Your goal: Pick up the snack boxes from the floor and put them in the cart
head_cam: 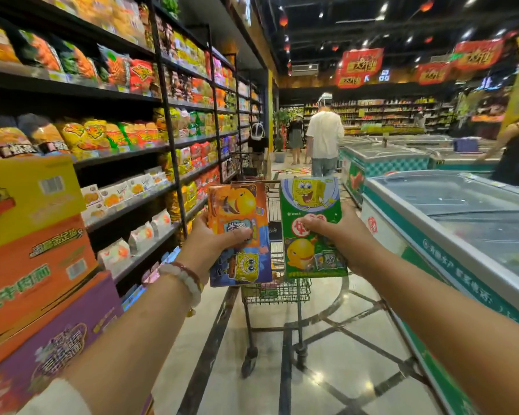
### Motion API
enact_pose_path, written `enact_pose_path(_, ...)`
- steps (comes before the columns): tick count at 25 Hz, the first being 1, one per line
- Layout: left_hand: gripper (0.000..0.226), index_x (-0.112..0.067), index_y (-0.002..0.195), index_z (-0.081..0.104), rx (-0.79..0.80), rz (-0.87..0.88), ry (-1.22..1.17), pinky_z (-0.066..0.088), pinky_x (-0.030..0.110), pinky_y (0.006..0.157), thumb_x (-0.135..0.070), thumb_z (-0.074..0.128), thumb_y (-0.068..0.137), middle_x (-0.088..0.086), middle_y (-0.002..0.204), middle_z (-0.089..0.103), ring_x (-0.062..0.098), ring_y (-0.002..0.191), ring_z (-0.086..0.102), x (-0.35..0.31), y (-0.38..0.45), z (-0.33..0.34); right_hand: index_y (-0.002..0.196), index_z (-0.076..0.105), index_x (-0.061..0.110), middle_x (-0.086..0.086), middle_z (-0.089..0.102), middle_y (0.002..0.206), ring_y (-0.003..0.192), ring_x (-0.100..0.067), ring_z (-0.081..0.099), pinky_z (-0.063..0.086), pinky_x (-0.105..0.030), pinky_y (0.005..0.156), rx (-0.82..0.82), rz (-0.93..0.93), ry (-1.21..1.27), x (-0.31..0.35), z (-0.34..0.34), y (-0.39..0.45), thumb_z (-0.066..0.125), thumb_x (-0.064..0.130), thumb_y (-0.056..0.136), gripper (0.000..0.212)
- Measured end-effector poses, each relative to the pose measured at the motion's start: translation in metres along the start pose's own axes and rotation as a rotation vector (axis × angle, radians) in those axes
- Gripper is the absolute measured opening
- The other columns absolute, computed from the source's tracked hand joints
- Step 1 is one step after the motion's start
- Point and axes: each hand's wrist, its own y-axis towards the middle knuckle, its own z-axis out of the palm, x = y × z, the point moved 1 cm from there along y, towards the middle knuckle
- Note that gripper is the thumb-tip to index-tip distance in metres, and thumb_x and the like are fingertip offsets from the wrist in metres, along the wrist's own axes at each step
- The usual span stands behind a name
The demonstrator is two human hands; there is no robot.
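Observation:
My left hand (215, 241) grips an orange and blue snack box (239, 211) with a cartoon sponge printed on it. My right hand (339, 232) grips a green snack box (310, 205) with the same cartoon figure. Both boxes are held upright, side by side, above the near end of a wire shopping cart (277, 295). The cart stands in the aisle straight ahead. The boxes hide most of its basket. Some coloured packaging shows through the wire at the bottom.
Snack shelves (132, 139) line the left side, with stacked cartons (33, 250) at the near left. Chest freezers (450, 223) run along the right. Several people (324, 139) stand farther down the aisle. Scattered items (294, 170) lie on the floor beyond the cart.

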Motion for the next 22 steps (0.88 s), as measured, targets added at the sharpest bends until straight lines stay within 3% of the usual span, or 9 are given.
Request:
enact_pose_path(3,0.072,-0.014,0.121,0.043,-0.046,-0.026,-0.011,0.057,0.037,0.059,-0.018,0.084,0.061,0.01,0.105,0.068,0.026,0.079,0.072,0.021,0.049,-0.005,0.125,0.046,0.016,-0.012,0.069,0.11,0.088,-0.028,0.072,0.059,-0.046,0.073,-0.001,0.056,0.0,-0.026,0.002,0.041,0.08,0.02,0.073,0.062)
enact_pose_path(6,0.081,-0.016,0.123,0.042,-0.018,-0.038,-0.007,0.058,0.047,0.067,-0.021,0.087,0.057,0.011,0.108,0.067,0.028,0.082,0.071,0.038,0.105,-0.012,0.125,0.045,0.016,-0.012,0.069,0.109,0.086,-0.027,0.072,0.059,-0.044,0.071,-0.015,0.091,-0.009,-0.051,0.008,0.088,0.079,0.021,0.074,0.061)
enact_pose_path(8,0.078,-0.018,0.122,0.041,0.006,-0.025,-0.004,0.058,0.043,0.065,-0.02,0.086,0.058,0.009,0.107,0.067,0.026,0.082,0.072,0.047,0.143,-0.019,0.125,0.044,0.017,-0.012,0.068,0.109,0.086,-0.027,0.072,0.059,-0.044,0.071,-0.028,0.107,-0.011,-0.067,0.016,0.122,0.079,0.021,0.074,0.061)
enact_pose_path(12,0.101,-0.021,0.131,0.037,0.037,-0.013,0.062,0.057,0.048,0.076,-0.034,0.086,0.043,0.006,0.111,0.066,0.026,0.09,0.07,0.059,0.215,-0.037,0.123,0.044,0.018,-0.011,0.068,0.108,0.087,-0.026,0.072,0.059,-0.04,0.071,-0.042,0.127,-0.023,-0.09,0.03,0.186,0.077,0.019,0.075,0.058)
enact_pose_path(18,0.096,-0.016,0.13,0.041,0.099,-0.047,0.089,0.058,0.044,0.072,-0.027,0.089,0.047,0.008,0.11,0.068,0.027,0.089,0.07,0.094,0.307,-0.055,0.128,0.045,0.017,-0.011,0.068,0.113,0.094,-0.028,0.07,0.057,-0.047,0.081,-0.027,0.139,-0.053,-0.134,0.03,0.264,0.083,0.029,0.06,0.079)
enact_pose_path(22,0.094,-0.012,0.127,0.044,0.111,-0.136,0.097,0.057,0.049,0.073,-0.026,0.092,0.048,0.012,0.109,0.069,0.031,0.088,0.07,0.131,0.365,-0.058,0.128,0.044,0.017,-0.012,0.068,0.111,0.09,-0.029,0.071,0.057,-0.049,0.081,0.011,0.174,-0.043,-0.166,0.014,0.323,0.082,0.027,0.062,0.078)
